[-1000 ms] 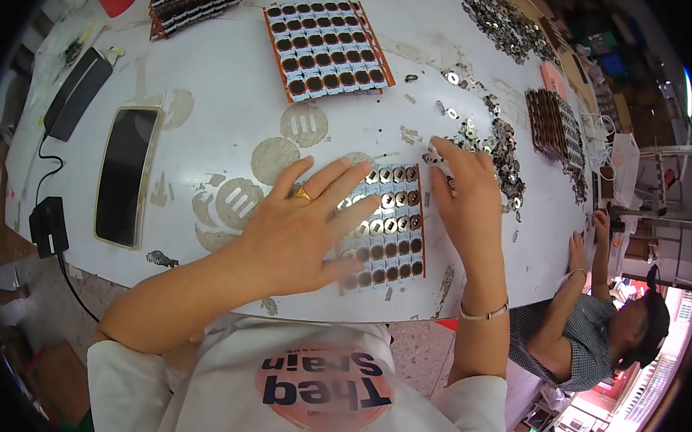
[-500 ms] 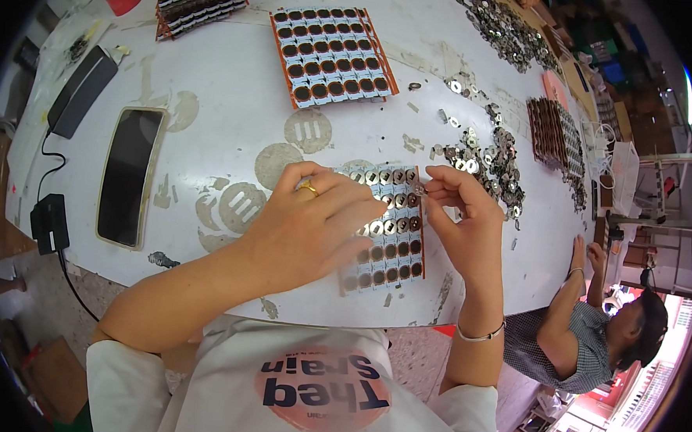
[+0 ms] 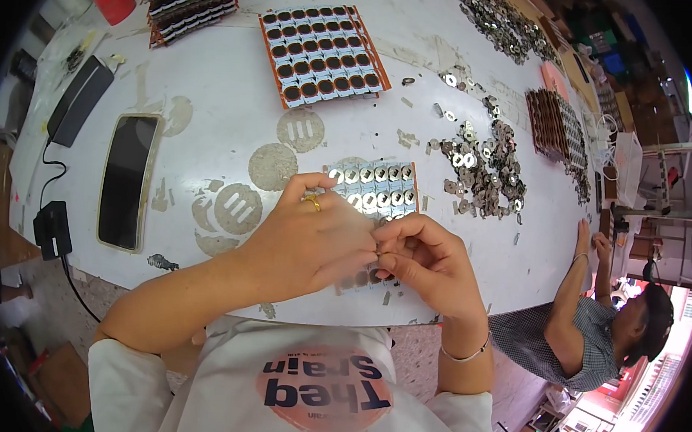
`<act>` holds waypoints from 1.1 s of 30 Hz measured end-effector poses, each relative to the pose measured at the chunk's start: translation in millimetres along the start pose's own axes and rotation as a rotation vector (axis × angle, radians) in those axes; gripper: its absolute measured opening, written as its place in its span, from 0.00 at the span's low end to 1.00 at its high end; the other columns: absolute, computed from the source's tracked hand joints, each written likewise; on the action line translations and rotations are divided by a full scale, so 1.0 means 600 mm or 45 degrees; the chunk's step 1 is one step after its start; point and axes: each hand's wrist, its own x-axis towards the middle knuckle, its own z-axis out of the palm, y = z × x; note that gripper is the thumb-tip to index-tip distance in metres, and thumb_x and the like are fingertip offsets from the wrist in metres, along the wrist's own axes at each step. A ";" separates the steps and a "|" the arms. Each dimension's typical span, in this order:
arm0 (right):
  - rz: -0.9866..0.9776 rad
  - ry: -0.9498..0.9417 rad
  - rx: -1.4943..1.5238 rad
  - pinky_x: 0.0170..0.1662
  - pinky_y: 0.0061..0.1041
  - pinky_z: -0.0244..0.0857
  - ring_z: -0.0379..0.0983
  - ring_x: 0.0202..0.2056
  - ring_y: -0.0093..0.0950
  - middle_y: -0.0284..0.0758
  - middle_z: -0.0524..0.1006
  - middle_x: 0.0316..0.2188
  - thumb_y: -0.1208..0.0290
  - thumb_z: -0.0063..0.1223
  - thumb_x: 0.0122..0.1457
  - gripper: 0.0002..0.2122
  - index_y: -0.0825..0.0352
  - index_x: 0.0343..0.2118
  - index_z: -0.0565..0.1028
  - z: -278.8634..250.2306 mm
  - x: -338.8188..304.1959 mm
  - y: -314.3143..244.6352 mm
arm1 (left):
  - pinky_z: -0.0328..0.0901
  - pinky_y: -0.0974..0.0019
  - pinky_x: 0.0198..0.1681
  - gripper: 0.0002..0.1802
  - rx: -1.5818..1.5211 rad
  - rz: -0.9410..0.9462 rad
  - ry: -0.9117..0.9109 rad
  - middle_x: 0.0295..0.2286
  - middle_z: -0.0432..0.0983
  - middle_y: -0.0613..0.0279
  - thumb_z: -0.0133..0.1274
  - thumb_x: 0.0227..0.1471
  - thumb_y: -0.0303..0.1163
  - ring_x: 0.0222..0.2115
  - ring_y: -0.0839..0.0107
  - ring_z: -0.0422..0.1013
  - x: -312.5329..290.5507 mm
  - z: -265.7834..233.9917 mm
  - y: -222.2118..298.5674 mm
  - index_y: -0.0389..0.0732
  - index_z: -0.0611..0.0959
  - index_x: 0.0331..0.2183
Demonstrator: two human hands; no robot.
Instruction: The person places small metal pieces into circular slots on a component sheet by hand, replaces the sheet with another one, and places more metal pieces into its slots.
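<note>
A panel of small boards (image 3: 416,190) lies flat in front of me, partly under my hands. Silver metal pieces with cut-out centres (image 3: 368,201) sit on its upper rows; round dark pads show at the lower edge. Over the panel's left side, my left hand (image 3: 306,233), with a gold-coloured ring, has its fingers curled and blurred by motion. My right hand (image 3: 431,269) is beside it, thumb and forefinger pinched. Fingertips of both hands meet above the lower rows. Whatever small thing is between them is too hidden to name.
Loose metal pieces (image 3: 486,165) are heaped to the right. A stack of dark-padded panels (image 3: 323,57) lies farther back. On the left are a phone (image 3: 129,181) and a black device with a cable (image 3: 82,100). A co-worker (image 3: 567,329) sits at the right edge.
My right hand has moved left and nearer to me, from the panel's right edge to my left fingertips. The left hand remains over the panel, its fingers shifted slightly.
</note>
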 end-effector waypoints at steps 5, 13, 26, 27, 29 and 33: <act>-0.095 0.059 -0.281 0.38 0.21 0.75 0.79 0.37 0.18 0.30 0.82 0.38 0.83 0.60 0.65 0.09 0.71 0.47 0.81 -0.012 0.000 0.011 | 0.59 0.53 0.61 0.13 -0.178 -0.217 -0.100 0.43 0.82 0.68 0.67 0.57 0.38 0.47 0.66 0.76 -0.003 0.002 -0.003 0.47 0.84 0.41; -0.081 -0.004 -0.906 0.34 0.17 0.72 0.76 0.30 0.15 0.30 0.82 0.32 0.84 0.59 0.63 0.04 0.73 0.40 0.79 0.016 -0.001 -0.010 | 0.60 0.48 0.68 0.17 0.137 -0.096 -0.391 0.56 0.76 0.60 0.68 0.53 0.40 0.62 0.60 0.69 0.003 -0.035 0.004 0.44 0.83 0.41; -0.092 0.094 -0.900 0.29 0.17 0.68 0.75 0.26 0.15 0.29 0.79 0.29 0.85 0.60 0.61 0.06 0.69 0.40 0.81 0.025 0.000 0.010 | 0.61 0.46 0.68 0.17 0.637 0.121 -0.585 0.54 0.79 0.52 0.61 0.55 0.40 0.60 0.55 0.72 -0.011 -0.042 0.056 0.39 0.84 0.42; -0.159 0.089 -0.930 0.29 0.17 0.69 0.76 0.26 0.15 0.30 0.79 0.30 0.85 0.61 0.61 0.06 0.69 0.39 0.81 0.026 0.001 0.012 | 0.61 0.46 0.68 0.17 0.637 0.121 -0.586 0.54 0.79 0.52 0.61 0.55 0.40 0.60 0.55 0.72 -0.018 -0.037 0.061 0.39 0.84 0.42; -0.225 0.085 -0.959 0.29 0.18 0.69 0.76 0.26 0.16 0.30 0.78 0.31 0.85 0.62 0.61 0.06 0.69 0.39 0.81 0.028 0.001 0.016 | 0.61 0.45 0.68 0.22 0.680 0.106 -0.481 0.55 0.78 0.52 0.62 0.55 0.47 0.61 0.55 0.71 -0.035 -0.023 0.062 0.38 0.84 0.42; -0.213 0.186 -0.913 0.29 0.19 0.69 0.75 0.27 0.18 0.32 0.76 0.33 0.83 0.66 0.60 0.06 0.69 0.38 0.80 0.029 -0.003 0.024 | 0.60 0.44 0.68 0.25 0.641 0.090 -0.375 0.54 0.79 0.54 0.63 0.54 0.53 0.61 0.56 0.70 -0.048 -0.013 0.061 0.40 0.85 0.41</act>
